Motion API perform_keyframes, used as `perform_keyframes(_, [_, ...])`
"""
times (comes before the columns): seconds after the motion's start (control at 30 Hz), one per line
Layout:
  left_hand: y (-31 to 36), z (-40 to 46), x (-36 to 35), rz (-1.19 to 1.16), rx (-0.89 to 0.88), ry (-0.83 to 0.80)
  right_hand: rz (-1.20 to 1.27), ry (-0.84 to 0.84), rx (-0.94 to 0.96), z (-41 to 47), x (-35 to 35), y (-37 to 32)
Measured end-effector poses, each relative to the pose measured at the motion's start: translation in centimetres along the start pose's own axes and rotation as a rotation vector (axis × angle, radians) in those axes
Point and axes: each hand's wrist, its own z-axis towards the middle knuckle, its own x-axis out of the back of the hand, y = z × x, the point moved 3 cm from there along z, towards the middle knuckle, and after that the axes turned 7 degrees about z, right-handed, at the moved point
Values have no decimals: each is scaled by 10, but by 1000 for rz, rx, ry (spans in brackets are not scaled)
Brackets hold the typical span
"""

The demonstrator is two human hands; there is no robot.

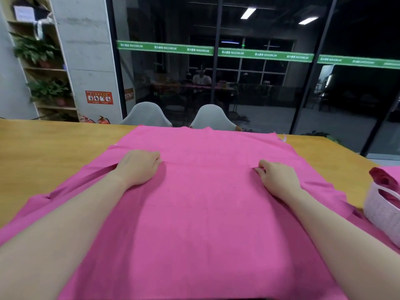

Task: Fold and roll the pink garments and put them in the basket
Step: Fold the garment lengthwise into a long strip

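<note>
A pink garment [201, 213] lies spread flat across the wooden tabletop [43, 152], its far edge reaching the tabletop's far edge. The left hand [138, 167] and right hand [279, 178] each pinch a fold in it with curled fingers. Bare tabletop lies left. At the right edge, a white woven basket [383, 211] holds rolled red-pink fabric [382, 177].

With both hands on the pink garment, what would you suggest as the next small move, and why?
Probably lift the pinched crease and fold it over: the left hand and right hand each pinch the pink garment, which lies flat and unrolled on the table.
</note>
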Motion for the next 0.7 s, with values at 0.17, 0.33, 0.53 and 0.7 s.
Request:
perform_keyframes(0.17, [2,7,-54,-119,47,-75,154,8,-79,-2,-27,17])
perform_keyframes(0.33, [7,9,-59,-109,5,-105,196,14,-90,-3,-28,17])
perform_keyframes(0.53, [8,-13,-50,-172,39,-90,235,5,-100,-21,-22,16])
perform_keyframes(0.7, [13,-44,-35,-196,52,-95,241,-1,-97,-51,-10,13])
